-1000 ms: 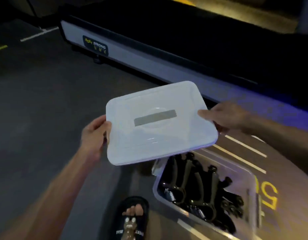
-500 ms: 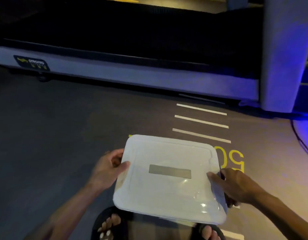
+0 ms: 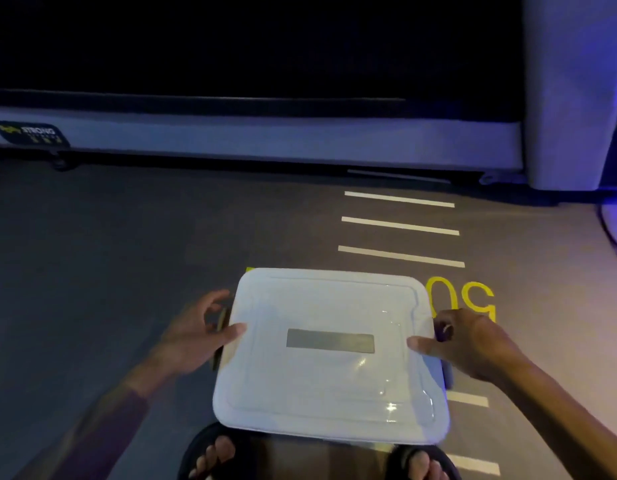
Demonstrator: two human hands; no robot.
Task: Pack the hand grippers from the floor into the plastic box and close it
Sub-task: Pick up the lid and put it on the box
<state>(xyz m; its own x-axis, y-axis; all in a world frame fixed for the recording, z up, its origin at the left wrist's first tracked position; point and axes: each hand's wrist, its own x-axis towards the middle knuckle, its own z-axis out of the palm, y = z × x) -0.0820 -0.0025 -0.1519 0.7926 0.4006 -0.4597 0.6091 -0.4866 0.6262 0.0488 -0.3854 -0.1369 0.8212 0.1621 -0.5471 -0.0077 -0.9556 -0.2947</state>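
Note:
A white plastic lid with a grey strip at its middle lies flat over the plastic box on the floor and hides the box and the hand grippers beneath. My left hand is at the lid's left edge, thumb on top and fingers spread by the left side latch. My right hand is at the right edge, thumb pressed on the lid and fingers curled by the right latch.
My two feet in black sandals stand just in front of the box. White stripes and a yellow number mark the grey floor behind it. A long machine base and a pillar stand further back.
The lid went from being held in the air beside the open box down onto it. The grippers inside are now covered. My hands shifted from gripping the lid's edges to the sides.

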